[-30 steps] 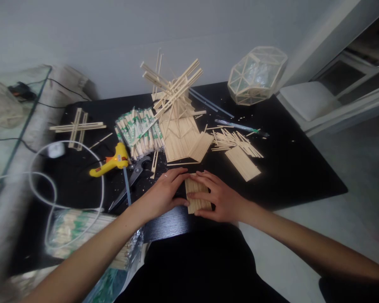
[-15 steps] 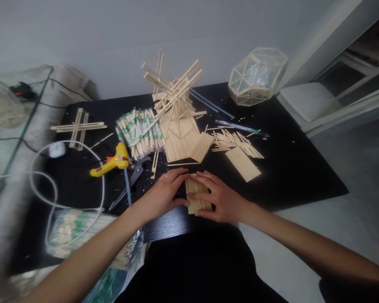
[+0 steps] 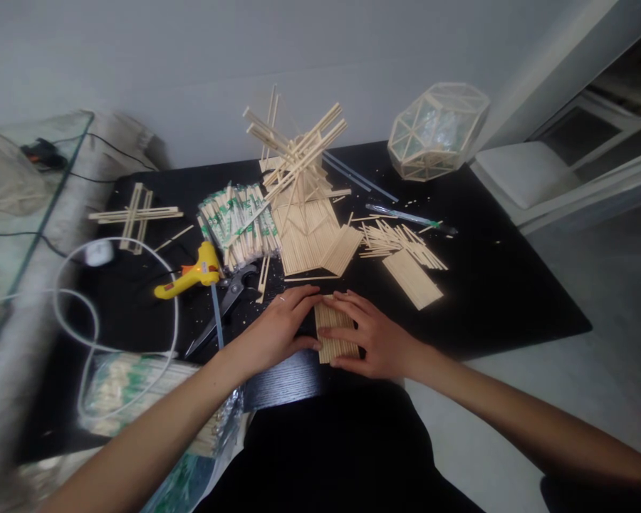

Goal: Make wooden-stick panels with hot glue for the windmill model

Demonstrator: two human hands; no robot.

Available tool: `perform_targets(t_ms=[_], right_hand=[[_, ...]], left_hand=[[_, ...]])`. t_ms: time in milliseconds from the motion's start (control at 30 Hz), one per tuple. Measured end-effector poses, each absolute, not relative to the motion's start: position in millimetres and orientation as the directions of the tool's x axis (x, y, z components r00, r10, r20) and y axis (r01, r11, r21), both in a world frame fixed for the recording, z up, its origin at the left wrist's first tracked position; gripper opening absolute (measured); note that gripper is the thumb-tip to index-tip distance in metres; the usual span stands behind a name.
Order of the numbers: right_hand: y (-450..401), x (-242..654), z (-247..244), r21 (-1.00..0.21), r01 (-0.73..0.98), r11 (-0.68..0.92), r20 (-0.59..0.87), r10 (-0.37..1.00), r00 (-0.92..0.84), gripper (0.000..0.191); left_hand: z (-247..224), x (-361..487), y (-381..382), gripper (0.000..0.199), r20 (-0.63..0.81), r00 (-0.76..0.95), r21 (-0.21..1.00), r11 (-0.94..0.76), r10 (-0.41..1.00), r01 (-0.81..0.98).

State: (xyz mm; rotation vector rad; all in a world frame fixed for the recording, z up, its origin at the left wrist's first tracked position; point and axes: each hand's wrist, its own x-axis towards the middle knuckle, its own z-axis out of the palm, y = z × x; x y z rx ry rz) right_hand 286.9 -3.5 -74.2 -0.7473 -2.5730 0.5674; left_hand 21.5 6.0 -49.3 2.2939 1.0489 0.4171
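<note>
A small panel of wooden sticks laid side by side [image 3: 331, 348] lies on the black table near its front edge. My left hand [image 3: 285, 324] touches the panel's left side and upper left corner with its thumb and fingertips. My right hand [image 3: 371, 335] rests on the panel from the right, fingers spread over the sticks and its upper edge. Between them the two hands frame the panel. Behind it stands a wooden stick model [image 3: 307, 228] with crossed blades on top and a stick-covered base.
On the left are a yellow glue gun [image 3: 195, 273], black cutters [image 3: 229, 296], wrapped chopsticks [image 3: 240, 224] and a white cable [image 3: 175, 306]. At the right lie loose sticks [image 3: 403, 241], another stick panel [image 3: 412, 279] and a faceted frame [image 3: 439, 132].
</note>
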Motion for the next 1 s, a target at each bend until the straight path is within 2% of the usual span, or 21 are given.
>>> perform_targets(t_ms=[1000], right_hand=[[-4.8,286.2,-71.2,-0.477,0.427,0.768,0.238,0.581,-0.779,0.047]], left_hand=[[-51.3,20.1,6.5,0.074,0.073,0.649,0.641,-0.534,0.757,0.551]])
